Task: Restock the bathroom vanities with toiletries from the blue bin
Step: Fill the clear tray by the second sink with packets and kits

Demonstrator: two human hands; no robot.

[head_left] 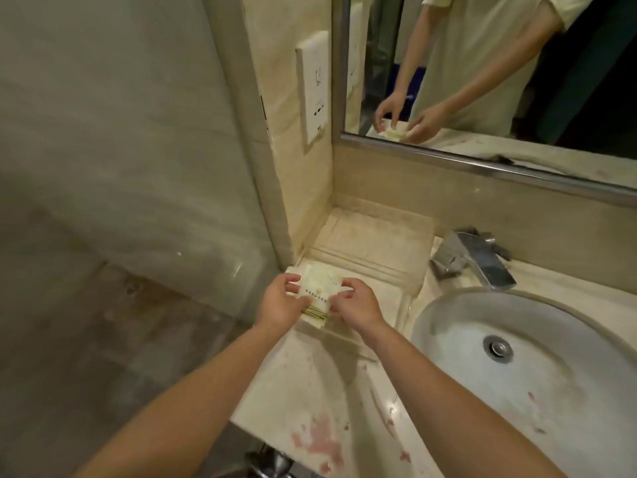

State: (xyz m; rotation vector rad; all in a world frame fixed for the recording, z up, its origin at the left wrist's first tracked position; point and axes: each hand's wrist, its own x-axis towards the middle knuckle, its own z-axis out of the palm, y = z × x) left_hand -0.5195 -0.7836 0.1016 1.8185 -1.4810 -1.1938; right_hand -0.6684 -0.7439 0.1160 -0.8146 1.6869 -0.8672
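Cream packets (316, 290) pinched between left grip (280, 304) and right grip (355, 305).

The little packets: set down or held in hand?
Held: the left hand and right hand pinch the packets over the clear tray; whether they touch it, cannot tell.

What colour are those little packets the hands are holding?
The packets are cream with gold edging; head view.

A stained marble counter (310, 391) fills the lower middle and right of the frame. A clear tray (379, 243) sits on it at centre, with packets (319, 291) at its near end. A faucet (472, 260) stands right of the tray, above the sunken basin (517, 391).
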